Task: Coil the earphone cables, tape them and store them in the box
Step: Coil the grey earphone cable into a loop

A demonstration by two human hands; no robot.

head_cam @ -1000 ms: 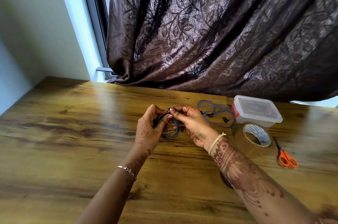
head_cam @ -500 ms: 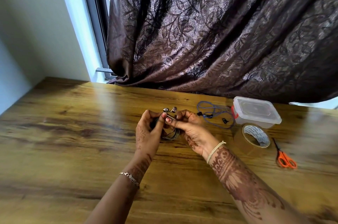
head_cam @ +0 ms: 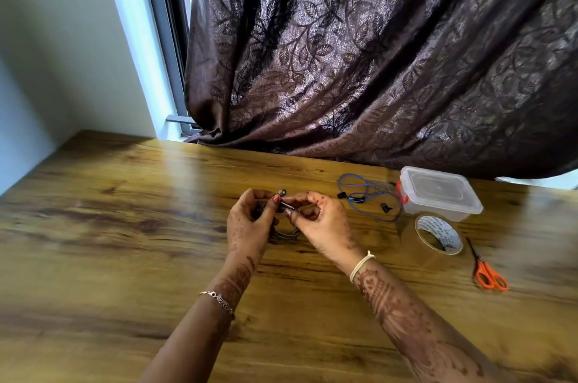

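My left hand (head_cam: 250, 226) is curled on the dark coil (head_cam: 286, 235), thumb and fingertips pinching its upper part. The loops hang between my two hands, just above the surface (head_cam: 125, 226). My right hand (head_cam: 322, 224) is clamped on the same coil from the other side, thumb and forefinger nipping the cable right against my left thumb. One earbud (head_cam: 282, 192) pokes up above that pinch, and I cannot tell whether the second bud sits behind my fingers. Only the lower arc of the loops shows, because my fingers cover the rest. A thin chain (head_cam: 219, 299) lies on my left wrist and a pale band (head_cam: 361, 265) on my right.

Out to the right, apart from my hands, the blue cable (head_cam: 359, 198) lies loose and uncoiled on the surface, its black buds spread out. Just beside it, further right, stands the box (head_cam: 438, 193), clear plastic with the lid on and a red clasp facing the blue cable. The tape (head_cam: 438, 234) sits just in front of the box. The scissors (head_cam: 488, 273) lie right of the tape, orange handles toward me. Behind everything a dark leaf-patterned curtain (head_cam: 375, 54) hangs down to the far edge of the surface, with a window frame (head_cam: 162, 22) at its left
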